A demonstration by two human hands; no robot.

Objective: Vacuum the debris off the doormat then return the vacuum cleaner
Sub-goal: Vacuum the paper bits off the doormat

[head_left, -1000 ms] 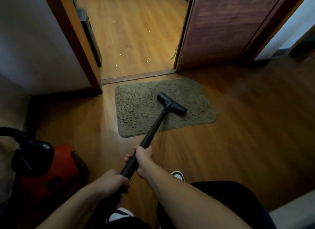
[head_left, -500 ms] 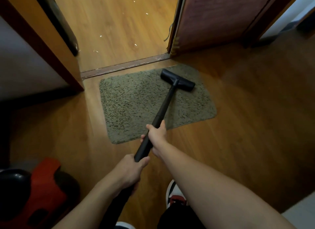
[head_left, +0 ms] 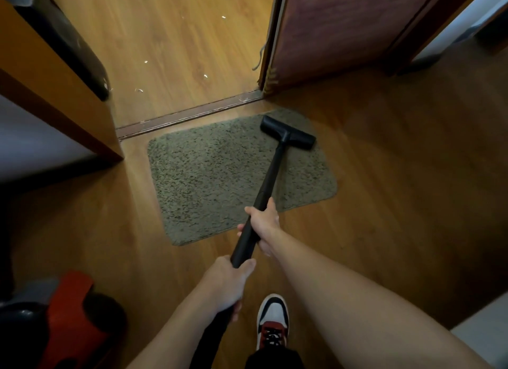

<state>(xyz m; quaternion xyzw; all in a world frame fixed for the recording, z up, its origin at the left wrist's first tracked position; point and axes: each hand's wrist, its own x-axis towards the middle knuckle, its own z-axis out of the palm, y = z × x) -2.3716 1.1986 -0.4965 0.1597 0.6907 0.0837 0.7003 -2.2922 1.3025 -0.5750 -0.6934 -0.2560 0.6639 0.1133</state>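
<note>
Head view, sole record. Doormat [head_left: 220,176]: grey-green pile, on the wooden floor [head_left: 398,190] just inside the threshold strip [head_left: 187,115], centre frame. Vacuum wand [head_left: 270,176]: black tube, long axis running from 7 o'clock at the hands to 1 o'clock at the mat. Floor nozzle [head_left: 287,132]: black T-head, resting on the mat's far right corner, at 1 o'clock from both hands. Right hand [head_left: 264,225]: closed round the wand, the forward grip and nearer the nozzle, over the mat's near edge. Left hand [head_left: 229,283]: wrapped round the wand's lower end, the rear grip. Vacuum cleaner body [head_left: 71,322]: red and black canister, at 8 o'clock, well apart from the mat. White debris flecks [head_left: 140,89]: scattered on the floor beyond the threshold, at 11 o'clock; none can be made out on the mat pile. Sneaker [head_left: 272,322]: at 6 o'clock. Judgement: sweeping in hand; the next stroke would draw back along the wand's axis.
</note>
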